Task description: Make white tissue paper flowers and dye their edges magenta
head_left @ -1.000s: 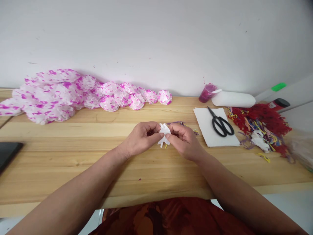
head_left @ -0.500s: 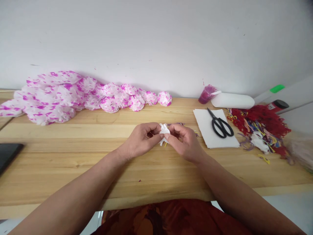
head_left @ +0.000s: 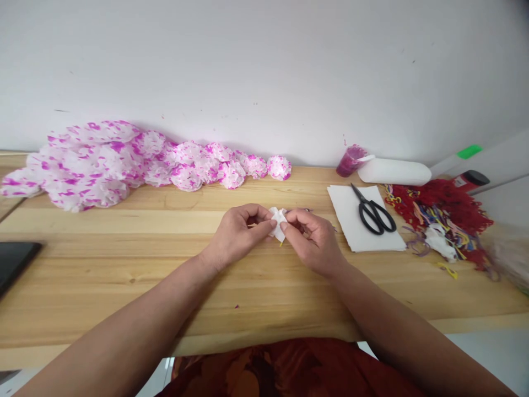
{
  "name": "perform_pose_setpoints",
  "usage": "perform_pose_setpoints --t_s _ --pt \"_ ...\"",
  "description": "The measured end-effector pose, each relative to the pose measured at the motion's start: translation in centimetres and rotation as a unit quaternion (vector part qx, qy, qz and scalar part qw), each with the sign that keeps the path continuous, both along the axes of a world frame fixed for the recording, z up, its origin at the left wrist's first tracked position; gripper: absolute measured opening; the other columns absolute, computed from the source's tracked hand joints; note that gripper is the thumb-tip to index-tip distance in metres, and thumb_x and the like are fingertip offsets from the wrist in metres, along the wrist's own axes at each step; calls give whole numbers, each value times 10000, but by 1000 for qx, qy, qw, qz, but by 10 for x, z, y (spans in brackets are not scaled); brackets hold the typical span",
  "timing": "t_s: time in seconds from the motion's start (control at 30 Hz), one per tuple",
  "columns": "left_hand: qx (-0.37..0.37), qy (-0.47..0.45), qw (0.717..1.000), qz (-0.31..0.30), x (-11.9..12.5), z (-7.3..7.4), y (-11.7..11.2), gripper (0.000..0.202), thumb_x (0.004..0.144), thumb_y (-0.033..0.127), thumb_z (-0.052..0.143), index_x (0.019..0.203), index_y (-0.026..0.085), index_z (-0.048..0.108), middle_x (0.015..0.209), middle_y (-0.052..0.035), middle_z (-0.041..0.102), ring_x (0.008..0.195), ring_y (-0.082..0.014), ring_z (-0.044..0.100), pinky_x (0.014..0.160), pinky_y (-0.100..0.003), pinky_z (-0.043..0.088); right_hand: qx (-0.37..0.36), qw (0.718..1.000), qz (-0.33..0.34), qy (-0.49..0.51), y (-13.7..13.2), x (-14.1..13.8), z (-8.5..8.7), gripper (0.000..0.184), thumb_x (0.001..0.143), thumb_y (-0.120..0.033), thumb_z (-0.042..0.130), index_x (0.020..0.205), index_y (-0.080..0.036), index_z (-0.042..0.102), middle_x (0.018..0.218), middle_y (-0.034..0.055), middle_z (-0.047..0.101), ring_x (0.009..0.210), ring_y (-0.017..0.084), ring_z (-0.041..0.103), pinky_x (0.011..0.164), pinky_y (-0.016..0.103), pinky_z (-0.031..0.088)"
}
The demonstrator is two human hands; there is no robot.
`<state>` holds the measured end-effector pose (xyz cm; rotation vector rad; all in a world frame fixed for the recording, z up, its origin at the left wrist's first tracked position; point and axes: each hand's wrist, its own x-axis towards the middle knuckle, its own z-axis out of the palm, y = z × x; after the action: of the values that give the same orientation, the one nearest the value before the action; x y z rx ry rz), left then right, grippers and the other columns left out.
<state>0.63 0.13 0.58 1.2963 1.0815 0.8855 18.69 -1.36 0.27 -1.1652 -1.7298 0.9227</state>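
Observation:
Between my two hands is a small piece of white tissue paper [head_left: 278,225], gathered and crinkled, with a bit of yellow string [head_left: 281,243] poking out below it. My left hand [head_left: 242,234] pinches its left side with thumb and fingers. On the other side my right hand [head_left: 312,237] grips it the same way, thumb on top. Both hands are just above the wooden table [head_left: 165,275]. Some dark purple strands [head_left: 305,209] lie partly hidden behind my right hand.
White-and-magenta paper flowers [head_left: 86,165] are heaped along the wall at left. At right, black scissors [head_left: 374,212] lie on white paper sheets [head_left: 351,231], near a magenta-stained cup [head_left: 351,160], a white bottle [head_left: 394,171] and a pile of colourful strings [head_left: 448,207]. A black flat object [head_left: 16,262] sits at left.
The thumbs have drawn slightly apart on the white tissue paper, and its shape between them has changed. Both hands stay in nearly the same place.

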Motion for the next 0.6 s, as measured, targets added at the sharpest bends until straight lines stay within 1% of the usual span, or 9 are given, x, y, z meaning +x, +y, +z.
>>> perform_pose_setpoints --t_s 0.07,0.17,0.27,0.37,0.5,0.6 --pt "10 0 1000 2 -1 -2 0 227 812 359 703 834 135 671 751 -42 686 701 -161 629 681 -288 517 -46 998 8 37 1 1 -1 210 921 -263 567 723 -197 541 674 -22 516 621 118 450 576 265 357" --pt "33 16 999 3 -1 -2 -2 180 819 321 690 824 143 663 770 -31 680 708 -152 617 671 -267 492 -91 994 12 60 2 2 -3 224 935 -312 566 743 -198 558 666 -18 530 626 126 475 581 270 368" --pt "69 42 997 0 0 -1 -4 157 833 301 672 802 151 641 761 -10 649 697 -135 586 642 -244 461 -82 995 7 53 3 1 -4 220 931 -349 588 770 -199 573 693 -11 552 634 129 491 585 272 381" --pt "84 55 995 -1 0 -1 -5 166 861 305 645 789 158 616 737 6 612 668 -121 546 609 -234 427 -72 996 -3 44 3 0 -3 239 928 -334 585 731 -200 560 663 -16 546 621 127 495 581 270 382" --pt "65 31 997 2 -1 -5 -2 196 890 342 621 806 167 596 727 8 602 666 -129 566 623 -249 443 -95 993 -9 64 4 0 -2 268 935 -325 560 698 -200 549 586 -31 529 552 111 463 541 260 367" --pt "38 5 999 1 0 -8 -1 215 884 369 634 822 168 592 737 6 609 665 -134 587 631 -259 470 -105 991 -5 78 3 -1 -3 263 941 -364 563 737 -199 566 604 -29 540 549 110 463 531 258 369"
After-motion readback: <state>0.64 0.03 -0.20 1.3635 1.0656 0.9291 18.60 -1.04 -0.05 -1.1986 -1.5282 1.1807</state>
